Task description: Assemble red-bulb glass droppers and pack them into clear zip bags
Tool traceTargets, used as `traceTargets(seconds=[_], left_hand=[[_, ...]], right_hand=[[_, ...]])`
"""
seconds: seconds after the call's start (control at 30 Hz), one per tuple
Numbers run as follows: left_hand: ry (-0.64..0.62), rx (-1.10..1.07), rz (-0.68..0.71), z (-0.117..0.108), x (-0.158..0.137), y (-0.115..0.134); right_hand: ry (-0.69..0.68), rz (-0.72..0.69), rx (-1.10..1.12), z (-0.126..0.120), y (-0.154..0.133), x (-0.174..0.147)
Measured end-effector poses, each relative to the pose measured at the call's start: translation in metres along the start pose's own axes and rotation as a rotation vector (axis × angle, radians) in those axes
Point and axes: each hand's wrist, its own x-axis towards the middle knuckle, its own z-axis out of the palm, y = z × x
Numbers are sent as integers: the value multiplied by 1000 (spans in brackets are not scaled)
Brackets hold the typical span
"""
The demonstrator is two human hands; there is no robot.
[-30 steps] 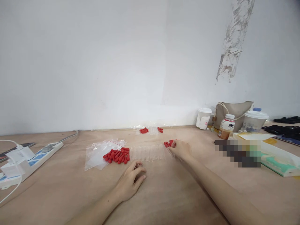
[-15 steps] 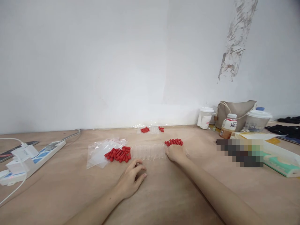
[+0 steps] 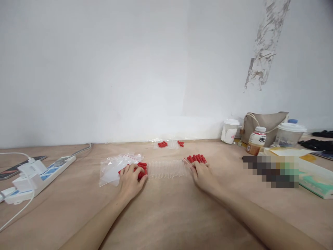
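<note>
My left hand (image 3: 130,181) rests over a pile of red rubber bulbs (image 3: 142,166), its fingers apart and bent down onto them; the fingertips are partly hidden. To its right lies a row of thin clear tubes (image 3: 166,169), side by side. At the row's right end my right hand (image 3: 205,177) is closed, thumb and fingers pinching what looks like a thin tube (image 3: 185,160) that leans up and left. Just behind its knuckles is a line of red-topped pieces (image 3: 197,158).
Clear zip bags (image 3: 110,170) lie under and left of the pile. More red bulbs (image 3: 162,143) in plastic sit by the wall. A power strip (image 3: 56,173) with chargers is at left. A lidded cup (image 3: 230,132), a bottle (image 3: 256,141) and a bag (image 3: 267,123) stand at right.
My left hand has moved forward and left onto the red bulbs. My right hand has drawn back a little from the red-topped line, and a tube tip now shows at its fingers.
</note>
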Motion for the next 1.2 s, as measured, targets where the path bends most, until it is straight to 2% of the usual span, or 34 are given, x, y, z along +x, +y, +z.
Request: traceTargets(seconds=[0.07,0.17,0.43,0.6,0.7,0.77,0.87,0.97,1.1,1.2], left_hand=[[-14,10,-25,3,0,3],[-32,25,-80,7,-1,8],[8,-6,-100,14,2,9],[40,-51,-75,1,-3,12],[72,-254,32,-11,-9,18],[25,-432,131,-16,-14,25],[-167,-626,261,-16,-21,33],[-307,-699,296,-14,-25,38],[-297,-661,232,-15,-27,43],[-300,-632,234,-14,-27,51]], right_hand=[[28,-73,71,3,3,-15],[67,-98,175,8,5,-30],[85,-78,301,14,3,-31],[56,-57,333,12,4,-32],[57,-63,337,12,5,-32],[63,-85,338,12,5,-32],[75,-114,341,10,4,-32],[90,-144,354,7,3,-32],[57,-217,401,8,2,-33],[0,-277,395,9,-3,-35]])
